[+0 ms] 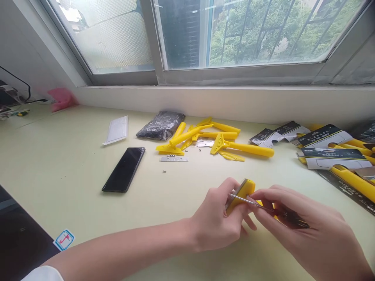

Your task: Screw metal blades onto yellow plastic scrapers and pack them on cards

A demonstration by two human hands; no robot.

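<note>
My left hand [216,220] is closed around the head of a yellow scraper [249,186], tilted upward, with a grey metal edge along its left side. Yellow parts of the tool also show behind my right fingers. In my right hand [322,230] lies a screwdriver [259,205], its dark handle against the palm and its thin shaft pointing left across the scraper head. My right thumb and forefinger pinch close to the scraper's face; whether a tiny screw sits between them is too small to tell. Beyond the hands are a small metal screw [164,171] and a flat blade [175,159].
Several yellow scraper parts [249,149] lie in a pile near the wall, by a dark plastic bag [161,125]. A black phone [124,169] and a white packet [116,130] rest to the left. Carded scrapers [331,158] are heaped at right, below the window.
</note>
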